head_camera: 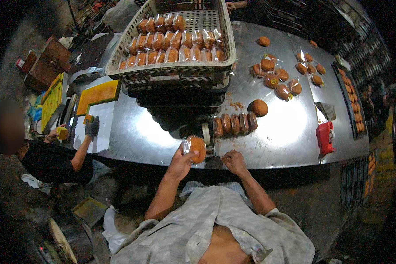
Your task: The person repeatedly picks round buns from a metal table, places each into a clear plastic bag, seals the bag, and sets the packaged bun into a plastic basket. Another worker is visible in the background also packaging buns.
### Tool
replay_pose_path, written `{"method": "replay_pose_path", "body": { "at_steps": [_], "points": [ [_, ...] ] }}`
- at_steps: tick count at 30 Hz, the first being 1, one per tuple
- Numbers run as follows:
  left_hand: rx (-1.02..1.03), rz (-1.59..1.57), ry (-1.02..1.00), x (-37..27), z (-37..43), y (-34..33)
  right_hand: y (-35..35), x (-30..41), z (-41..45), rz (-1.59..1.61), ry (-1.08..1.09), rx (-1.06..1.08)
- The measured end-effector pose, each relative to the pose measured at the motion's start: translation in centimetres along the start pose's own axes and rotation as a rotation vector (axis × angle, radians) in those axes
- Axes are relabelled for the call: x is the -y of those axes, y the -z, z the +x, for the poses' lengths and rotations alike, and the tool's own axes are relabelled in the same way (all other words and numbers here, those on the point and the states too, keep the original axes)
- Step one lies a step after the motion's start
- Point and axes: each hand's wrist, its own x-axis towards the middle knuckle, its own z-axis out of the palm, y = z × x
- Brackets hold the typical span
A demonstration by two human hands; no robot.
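Observation:
My left hand grips a round brown bun in clear plastic wrap, held up over the table's front edge. Just beyond it, partly hidden by the bun, sits a dark bench device with a pale roll, which looks like a tape dispenser. My right hand is at the table edge to the right of the device. Its fingers are curled in, and I see nothing in them. A row of wrapped buns stands on edge beyond my right hand, with a loose round bun behind it.
Ahead, a plastic crate of wrapped buns tops a dark stack. Bagged buns lie scattered right on the metal table, near a red tape dispenser and a bun tray. At left, a co-worker's gloved hand touches yellow sponge cake.

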Motion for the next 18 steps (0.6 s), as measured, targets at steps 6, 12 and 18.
{"method": "replay_pose_path", "body": {
  "at_steps": [6, 12, 18],
  "points": [
    [0.038, 0.407, 0.122, 3.4, 2.7, -3.4, 10.1, 4.6, 0.4, 0.749, 0.218, 0.217],
    [0.361, 0.539, 0.211, 4.2, 5.8, -7.6, 14.9, 2.6, 3.1, 0.391, -0.391, 0.348],
    [0.146, 0.239, 0.584, 4.4, 9.6, -11.1, 13.4, -3.4, 1.1, 0.404, 0.238, -0.078]
  ]
}}
